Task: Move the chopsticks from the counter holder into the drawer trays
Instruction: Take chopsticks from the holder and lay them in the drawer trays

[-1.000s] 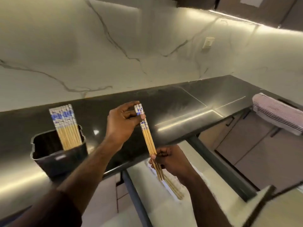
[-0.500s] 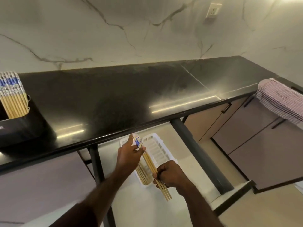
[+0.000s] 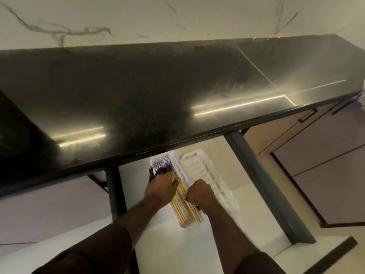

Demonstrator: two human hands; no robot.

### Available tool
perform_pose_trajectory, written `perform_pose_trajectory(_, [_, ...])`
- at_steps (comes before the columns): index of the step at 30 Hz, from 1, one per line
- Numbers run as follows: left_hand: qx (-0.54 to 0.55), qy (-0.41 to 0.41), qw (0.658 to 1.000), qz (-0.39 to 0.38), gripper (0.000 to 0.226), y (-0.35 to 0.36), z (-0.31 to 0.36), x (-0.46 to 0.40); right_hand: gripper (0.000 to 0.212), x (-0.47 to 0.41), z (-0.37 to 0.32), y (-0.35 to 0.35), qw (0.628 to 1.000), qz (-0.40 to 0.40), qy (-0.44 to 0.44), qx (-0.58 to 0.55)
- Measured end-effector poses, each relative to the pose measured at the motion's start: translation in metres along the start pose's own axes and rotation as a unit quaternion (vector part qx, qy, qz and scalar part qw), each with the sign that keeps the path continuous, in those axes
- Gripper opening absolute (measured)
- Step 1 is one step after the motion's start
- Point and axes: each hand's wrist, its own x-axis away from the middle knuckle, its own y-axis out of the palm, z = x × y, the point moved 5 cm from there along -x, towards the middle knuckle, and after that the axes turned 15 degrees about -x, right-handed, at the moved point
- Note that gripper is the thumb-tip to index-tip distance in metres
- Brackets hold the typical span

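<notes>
Left hand (image 3: pixel 160 187) over left tray (image 3: pixel 184 224), fingers curled on chopsticks (image 3: pixel 180 202) near patterned tops. Right hand (image 3: pixel 199 195) pinching same bundle lower down, sticks lying lengthwise in tray. Right tray (image 3: pixel 205 175) just beside, touching, nothing visible inside. Both inside open drawer (image 3: pixel 246 220), far ends tucked under black desk (image 3: pixel 177 86) edge. Bare drawer floor right of trays.

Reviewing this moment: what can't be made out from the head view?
- How many chopsticks lie in the left tray: the left hand and right hand cover their middle.
- The counter holder: out of frame.
- Back of the right tray: hidden under the countertop edge.
- Striped cloth: cut off by the right edge.
- Chopstick top pattern: blurred.
</notes>
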Motion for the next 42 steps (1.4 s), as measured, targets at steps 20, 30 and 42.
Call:
perform_pose_trajectory(20, [-0.429, 0.029, 0.895, -0.121, 0.076, 0.039, 0.0, -0.023, 0.037, -0.01, 0.005, 0.045, 0.962, 0.093, -0.126, 0.222])
perform_pose_trajectory(30, [-0.445, 0.037, 0.888, -0.113, 0.074, 0.042, 0.0, -0.025, 0.048, -0.004, 0.009, 0.048, 0.946, 0.089, -0.17, 0.262])
perform_pose_trajectory(42, [-0.47, 0.076, 0.872, -0.113, 0.074, 0.041, 0.005, -0.026, 0.043, 0.004, 0.014, 0.044, 0.945, 0.077, -0.18, 0.264])
